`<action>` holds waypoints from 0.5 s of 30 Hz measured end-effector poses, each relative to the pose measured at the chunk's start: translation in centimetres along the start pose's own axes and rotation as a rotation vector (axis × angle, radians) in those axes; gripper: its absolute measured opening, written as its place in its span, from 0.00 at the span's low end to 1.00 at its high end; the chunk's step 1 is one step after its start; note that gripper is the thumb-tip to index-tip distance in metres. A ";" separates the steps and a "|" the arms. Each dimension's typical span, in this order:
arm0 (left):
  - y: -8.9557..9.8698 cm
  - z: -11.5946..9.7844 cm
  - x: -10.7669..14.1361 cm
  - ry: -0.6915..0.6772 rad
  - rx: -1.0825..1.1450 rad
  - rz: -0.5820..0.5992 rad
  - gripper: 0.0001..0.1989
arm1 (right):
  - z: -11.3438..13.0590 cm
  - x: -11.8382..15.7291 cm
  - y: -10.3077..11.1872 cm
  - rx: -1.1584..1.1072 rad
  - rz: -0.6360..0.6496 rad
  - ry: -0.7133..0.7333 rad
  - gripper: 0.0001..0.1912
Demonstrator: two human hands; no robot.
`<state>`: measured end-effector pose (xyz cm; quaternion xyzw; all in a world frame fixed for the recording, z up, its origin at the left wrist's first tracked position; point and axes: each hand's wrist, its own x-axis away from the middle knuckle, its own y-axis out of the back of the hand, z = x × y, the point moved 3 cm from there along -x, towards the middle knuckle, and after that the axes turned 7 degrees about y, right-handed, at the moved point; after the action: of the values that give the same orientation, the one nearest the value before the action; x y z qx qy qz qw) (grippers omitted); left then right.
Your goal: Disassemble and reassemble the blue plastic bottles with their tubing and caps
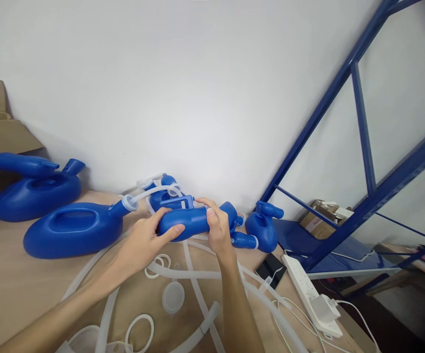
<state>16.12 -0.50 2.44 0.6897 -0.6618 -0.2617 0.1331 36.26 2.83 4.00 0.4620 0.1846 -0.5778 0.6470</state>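
In front of me, near the middle of the head view, both hands hold a blue plastic bottle-shaped part [186, 223] sideways above the table. My left hand [148, 238] is closed round its left end, thumb along the front. My right hand [217, 228] grips its right portion, fingers over the top. Behind it, a blue bracket-like piece [177, 201] shows partly; I cannot tell whether it is joined on. To the left lies a blue plastic urinal bottle [76, 230] with a clear cap [129, 202] and a translucent tube [157, 191] at its neck.
Another blue urinal bottle [36, 196] lies far left beside a cardboard box [6, 139]. More blue pieces [262, 230] stand right. Translucent tubes [197, 274], white rings [140, 331] and a round lid [173, 297] cover the table. A phone [271, 269], power strip [308, 294] and blue rack [362, 132] are right.
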 end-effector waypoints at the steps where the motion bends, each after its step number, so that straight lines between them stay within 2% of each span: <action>1: 0.2 -0.1 0.0 0.001 -0.022 -0.017 0.39 | 0.3 0.0 0.0 0.021 0.008 -0.026 0.26; 8: 1.2 -0.2 0.3 -0.007 -0.121 -0.099 0.39 | 2.7 -0.1 0.6 0.182 0.151 -0.222 0.26; 13: 0.7 -0.2 0.9 -0.092 -0.117 -0.135 0.36 | 3.7 -0.1 1.8 0.204 0.176 -0.216 0.25; 15: 0.2 -0.1 1.0 -0.125 -0.117 -0.131 0.36 | 3.4 -0.1 1.8 0.172 0.137 -0.219 0.27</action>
<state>15.96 -1.50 2.44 0.7048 -0.6059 -0.3509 0.1141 36.89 -0.01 6.45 0.4614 0.0308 -0.5928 0.6594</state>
